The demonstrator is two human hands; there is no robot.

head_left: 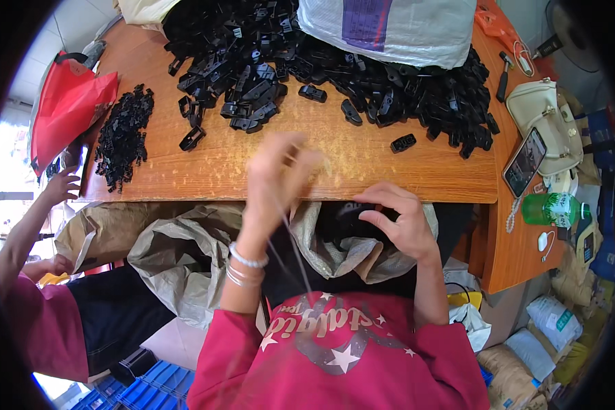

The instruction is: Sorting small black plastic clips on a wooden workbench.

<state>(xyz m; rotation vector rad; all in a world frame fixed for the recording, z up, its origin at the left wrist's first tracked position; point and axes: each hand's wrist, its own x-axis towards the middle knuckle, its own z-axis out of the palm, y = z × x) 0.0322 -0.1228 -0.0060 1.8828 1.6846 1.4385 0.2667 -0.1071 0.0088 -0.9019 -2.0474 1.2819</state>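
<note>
My left hand, smeared by motion, is above the table's front edge; whether its fingers hold anything cannot be made out. Just past that edge, my right hand hovers over an open woven sack, thumb and index finger apart with nothing visible between them. Dark contents show in the sack's mouth, too shadowed to tell apart. Beyond my hands lies a large heap of black plastic housings. Several lie loose, among them one housing to the right and another to the left.
Smaller black parts are piled at left beside a red bag. A white woven sack rests on the heap. A hammer, phone, handbag and green bottle lie right. A co-worker's hand is at far left.
</note>
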